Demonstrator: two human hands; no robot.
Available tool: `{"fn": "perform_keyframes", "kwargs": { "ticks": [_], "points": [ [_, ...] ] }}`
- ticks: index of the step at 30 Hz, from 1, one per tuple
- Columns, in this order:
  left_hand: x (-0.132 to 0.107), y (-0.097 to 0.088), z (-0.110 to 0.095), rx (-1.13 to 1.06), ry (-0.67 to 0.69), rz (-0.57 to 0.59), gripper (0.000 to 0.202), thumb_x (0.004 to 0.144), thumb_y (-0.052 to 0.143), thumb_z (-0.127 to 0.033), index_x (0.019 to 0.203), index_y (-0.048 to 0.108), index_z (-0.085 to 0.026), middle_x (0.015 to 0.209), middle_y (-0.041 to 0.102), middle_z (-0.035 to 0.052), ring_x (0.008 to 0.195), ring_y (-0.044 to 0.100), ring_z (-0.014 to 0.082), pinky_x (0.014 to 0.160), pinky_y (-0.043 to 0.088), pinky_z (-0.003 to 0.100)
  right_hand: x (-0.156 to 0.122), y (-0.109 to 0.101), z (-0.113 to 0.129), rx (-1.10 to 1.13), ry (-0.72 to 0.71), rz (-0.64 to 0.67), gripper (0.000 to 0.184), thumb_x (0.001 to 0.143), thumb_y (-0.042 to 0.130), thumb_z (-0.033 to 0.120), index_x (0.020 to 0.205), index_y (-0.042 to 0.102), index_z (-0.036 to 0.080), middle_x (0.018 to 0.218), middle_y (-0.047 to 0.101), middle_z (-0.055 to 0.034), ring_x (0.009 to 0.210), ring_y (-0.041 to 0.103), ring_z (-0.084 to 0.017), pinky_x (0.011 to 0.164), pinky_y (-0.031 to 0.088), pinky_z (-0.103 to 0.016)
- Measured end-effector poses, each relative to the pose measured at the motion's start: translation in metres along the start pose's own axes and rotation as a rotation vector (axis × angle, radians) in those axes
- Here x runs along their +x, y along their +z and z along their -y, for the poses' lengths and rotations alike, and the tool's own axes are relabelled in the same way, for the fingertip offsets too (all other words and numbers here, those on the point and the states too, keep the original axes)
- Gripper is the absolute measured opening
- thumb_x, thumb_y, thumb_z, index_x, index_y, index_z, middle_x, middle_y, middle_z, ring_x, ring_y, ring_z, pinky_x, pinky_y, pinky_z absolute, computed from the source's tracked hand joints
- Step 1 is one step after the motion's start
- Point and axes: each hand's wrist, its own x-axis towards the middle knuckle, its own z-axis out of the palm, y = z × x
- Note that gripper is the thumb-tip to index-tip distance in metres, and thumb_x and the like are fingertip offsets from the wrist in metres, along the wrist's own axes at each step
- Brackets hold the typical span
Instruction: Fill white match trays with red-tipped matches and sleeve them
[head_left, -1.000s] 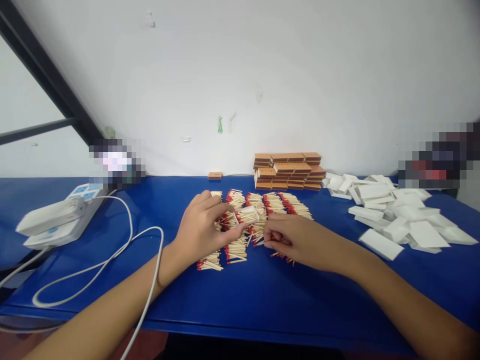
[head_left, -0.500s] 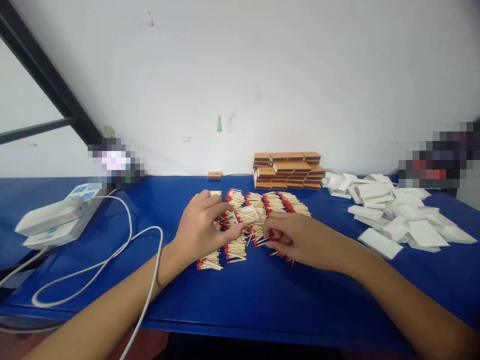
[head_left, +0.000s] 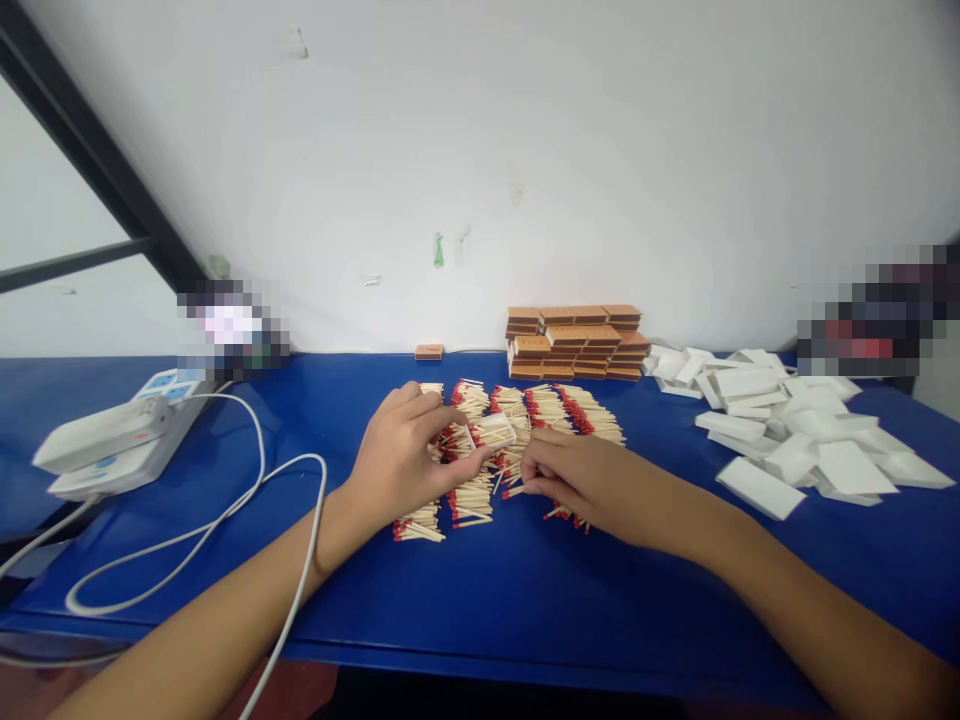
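Note:
Between its thumb and fingers, my left hand (head_left: pixel 405 455) grips a small white matchbox tray (head_left: pixel 513 430) with several matches lying in it. My right hand (head_left: pixel 581 480) is just right of the tray, thumb and fingers pinched together. A red-tipped match (head_left: pixel 513 492) pokes out at its fingertips; whether more are in the pinch is hidden. Beneath and around both hands, loose matches (head_left: pixel 472 500) lie in rows, red heads mostly to the left. My hands cover parts of these rows.
Brown matchboxes (head_left: pixel 577 345) are stacked against the wall, and a single matchbox (head_left: pixel 429 352) lies left of them. White empty trays (head_left: pixel 795 420) are heaped at the right. A power strip (head_left: pixel 135 440) and a looping white cable (head_left: pixel 262 470) occupy the left.
My right fingers have shifted slightly left and closed at the front of the match row, with a match now at the fingertips. My left hand and the tray stay nearly still.

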Motion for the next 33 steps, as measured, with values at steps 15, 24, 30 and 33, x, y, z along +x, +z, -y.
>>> {"fn": "perform_keyframes", "kwargs": {
  "ticks": [15, 24, 30, 33],
  "points": [
    [-0.001, 0.003, -0.011, -0.044, 0.126, 0.0, 0.031, 0.09, 0.076, -0.048, 0.094, 0.073, -0.018, 0.074, 0.063, 0.0032, 0.073, 0.051, 0.0192, 0.07, 0.041, 0.036, 0.004, 0.005, -0.003, -0.136, -0.092, -0.384, 0.014, 0.106, 0.05, 0.023, 0.094, 0.056, 0.022, 0.095, 0.063, -0.0047, 0.077, 0.06, -0.018, 0.068, 0.044, -0.03],
    [-0.001, 0.002, -0.014, -0.058, 0.191, 0.02, 0.028, 0.091, 0.076, -0.044, 0.095, 0.074, -0.017, 0.072, 0.063, 0.0035, 0.072, 0.051, 0.0193, 0.068, 0.042, 0.036, 0.005, 0.01, 0.002, -0.164, -0.082, -0.378, 0.013, 0.106, 0.051, 0.023, 0.095, 0.058, 0.021, 0.092, 0.064, -0.0035, 0.071, 0.06, -0.016, 0.063, 0.042, -0.03],
    [-0.001, 0.004, -0.014, -0.085, 0.182, 0.013, 0.03, 0.09, 0.077, -0.045, 0.095, 0.074, -0.016, 0.072, 0.063, 0.0031, 0.071, 0.051, 0.0188, 0.068, 0.042, 0.036, 0.004, 0.009, 0.004, -0.151, -0.109, -0.381, 0.018, 0.107, 0.048, 0.023, 0.095, 0.061, 0.02, 0.091, 0.063, -0.0038, 0.073, 0.06, -0.017, 0.064, 0.042, -0.03],
    [-0.001, 0.003, -0.012, -0.086, 0.156, 0.029, 0.03, 0.09, 0.077, -0.047, 0.095, 0.074, -0.018, 0.074, 0.064, 0.0032, 0.074, 0.052, 0.0196, 0.07, 0.042, 0.036, 0.001, 0.005, 0.004, -0.101, -0.128, -0.37, 0.016, 0.108, 0.049, 0.025, 0.105, 0.065, 0.021, 0.098, 0.065, -0.0049, 0.077, 0.062, -0.017, 0.07, 0.045, -0.031]
  ]
}}
